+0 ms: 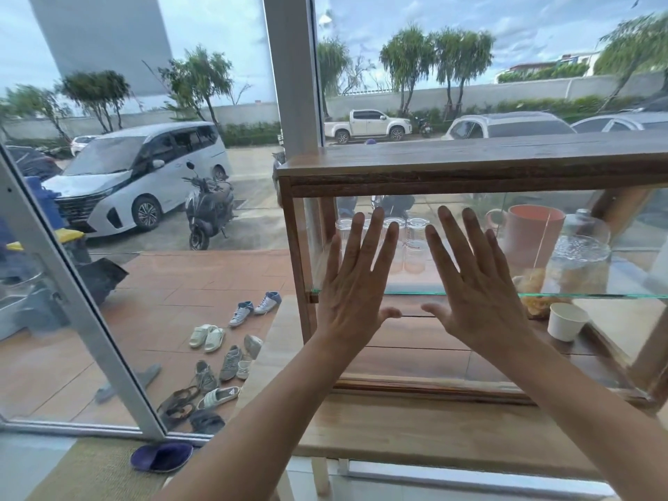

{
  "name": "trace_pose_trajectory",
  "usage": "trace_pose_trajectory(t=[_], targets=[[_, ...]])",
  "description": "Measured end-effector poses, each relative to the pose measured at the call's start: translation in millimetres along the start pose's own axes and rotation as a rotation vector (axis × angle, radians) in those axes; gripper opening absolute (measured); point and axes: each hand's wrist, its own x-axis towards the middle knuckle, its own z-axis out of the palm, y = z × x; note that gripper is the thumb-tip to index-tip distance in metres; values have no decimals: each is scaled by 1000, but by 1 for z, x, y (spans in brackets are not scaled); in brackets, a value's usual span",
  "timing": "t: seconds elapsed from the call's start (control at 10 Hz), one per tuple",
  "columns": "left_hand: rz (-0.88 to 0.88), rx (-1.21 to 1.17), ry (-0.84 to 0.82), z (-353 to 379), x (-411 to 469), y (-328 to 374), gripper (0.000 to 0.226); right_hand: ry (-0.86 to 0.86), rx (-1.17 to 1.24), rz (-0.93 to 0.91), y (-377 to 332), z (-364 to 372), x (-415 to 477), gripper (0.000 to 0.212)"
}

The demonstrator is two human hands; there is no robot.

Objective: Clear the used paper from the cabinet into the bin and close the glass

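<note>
Head view looks down at a wooden cabinet [470, 168] on a desk [415, 428] by a big window. Both hands are spread flat, fingers splayed, holding nothing. The left hand [356, 280] and right hand [477, 283] sit side by side, thumbs nearly meeting, palms facing the front glass [408, 356]. They appear pressed against the pane, which is how you'd grip a handle-less sliding panel: friction from flat palms to push it sideways along its track. I can't tell for sure whether the skin is touching the glass.

Inside, on the glass shelf [578, 294], stand upturned glasses [415, 244] behind the hands, a pink mug [531, 236] and a clear jar [578, 262] to the right. Below the shelf, on the cabinet floor at right, a white paper cup [565, 321] sits beside something crumpled and tan [538, 303], possibly the used paper; it's too unclear to be sure. No bin shows in this view.

My guess is the hands are working the glass, either opening it to reach that corner or shutting it. With the cup and the tan scrap in there, clearing looks unfinished. Sliding with bare palms could slip, so steady even pressure from both hands makes sense.
</note>
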Motion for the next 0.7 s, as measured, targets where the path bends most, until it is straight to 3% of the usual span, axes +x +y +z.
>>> trace_pose_trajectory(t=[0.5,0.6,0.7], targets=[[7,-26,6,-6,-8,-31,136,-1,29,9,-36,0,14,129],[17,-118,51,-8,-15,-32,122,16,94,-1,-35,-10,10,117],[72,-288,137,-16,-51,-32,88,114,336,-25,-31,-40,14,96]])
